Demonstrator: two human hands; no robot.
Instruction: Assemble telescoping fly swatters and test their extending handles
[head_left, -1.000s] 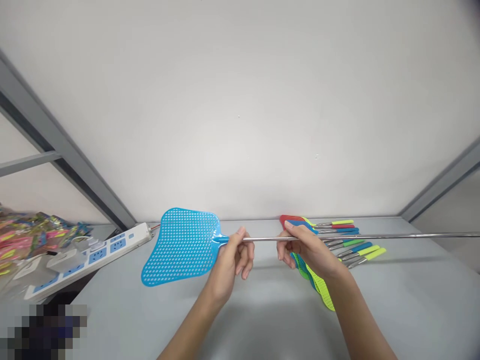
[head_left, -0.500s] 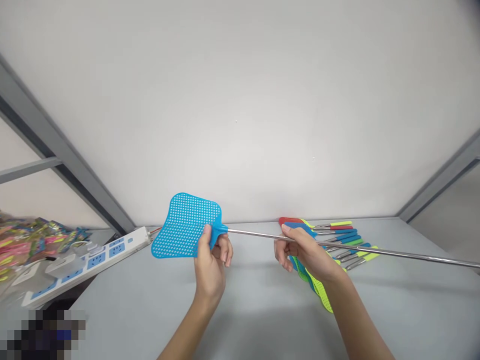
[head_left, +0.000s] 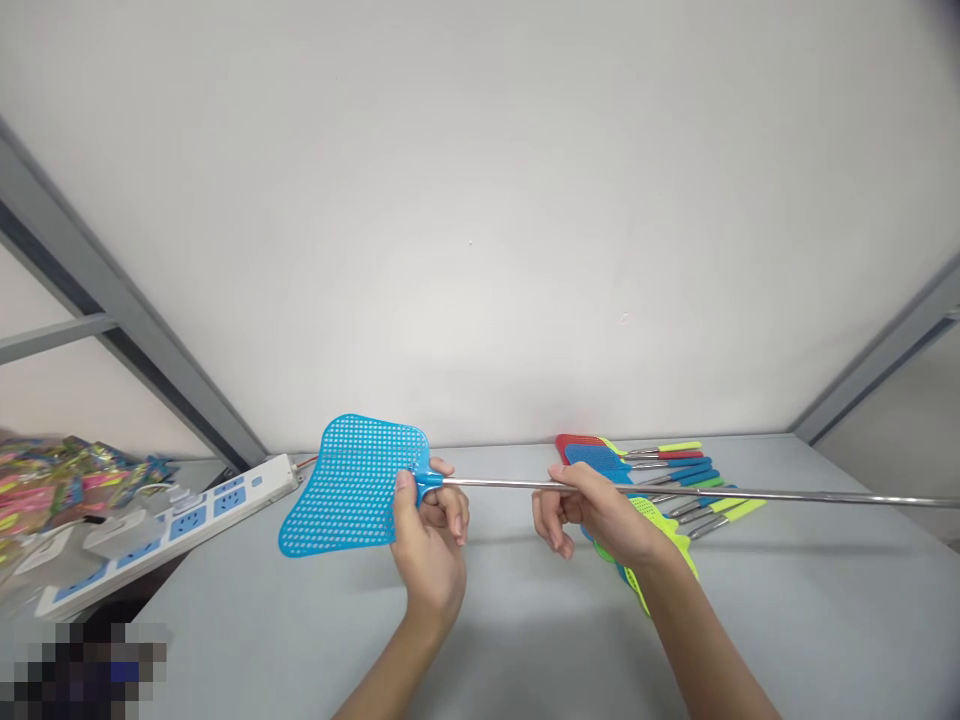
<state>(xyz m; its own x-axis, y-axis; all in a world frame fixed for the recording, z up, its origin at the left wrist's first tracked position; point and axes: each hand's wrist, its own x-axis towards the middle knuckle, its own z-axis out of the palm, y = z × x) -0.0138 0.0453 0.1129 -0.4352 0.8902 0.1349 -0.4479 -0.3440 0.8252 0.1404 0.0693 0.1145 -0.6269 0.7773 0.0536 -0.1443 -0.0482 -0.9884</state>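
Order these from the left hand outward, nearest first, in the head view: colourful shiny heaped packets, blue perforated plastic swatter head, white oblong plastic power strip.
1. Blue swatter head: touching the left hand.
2. White power strip: farther left.
3. Colourful packets: far left edge.

A white power strip (head_left: pixel 210 511) with blue socket panels (head_left: pixel 188 523) lies along the grey tabletop's (head_left: pixel 300 630) left edge, pale adapters (head_left: pixel 124 533) on it. Colourful packets (head_left: pixel 56 482) are heaped farther left, and a grey metal post (head_left: pixel 146 315) stands by the pale wall (head_left: pixel 480 280).

Bare forearms (head_left: pixel 401 650) angled inward, left hand (head_left: pixel 430 550) pinching, thumb (head_left: pixel 406 500) upright, right hand (head_left: pixel 604 510) pinching, thumb pointing left, hands apart
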